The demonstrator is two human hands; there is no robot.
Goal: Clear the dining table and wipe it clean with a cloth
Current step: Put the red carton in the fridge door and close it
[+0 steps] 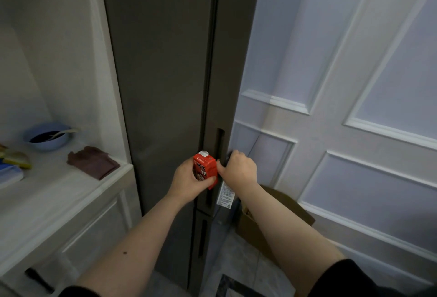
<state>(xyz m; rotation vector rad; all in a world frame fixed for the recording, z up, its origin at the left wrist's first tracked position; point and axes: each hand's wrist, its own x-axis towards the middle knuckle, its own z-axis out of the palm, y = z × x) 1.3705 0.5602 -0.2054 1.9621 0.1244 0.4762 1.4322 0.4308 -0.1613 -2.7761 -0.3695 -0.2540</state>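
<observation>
Grey fridge door (165, 83); left hand (186, 180) holds red carton (205, 169).

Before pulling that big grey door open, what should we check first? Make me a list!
1. Left hand grips the red carton firmly: ok.
2. Carton's top closed: cannot tell.
3. Right hand curled on the edge of the fridge door: ok.
4. Door open yet: not ok, it looks closed.
5. Cardboard box on the floor clear of the door's swing: cannot tell.
6. Brown cloth ready on the counter for wiping: ok.
</observation>
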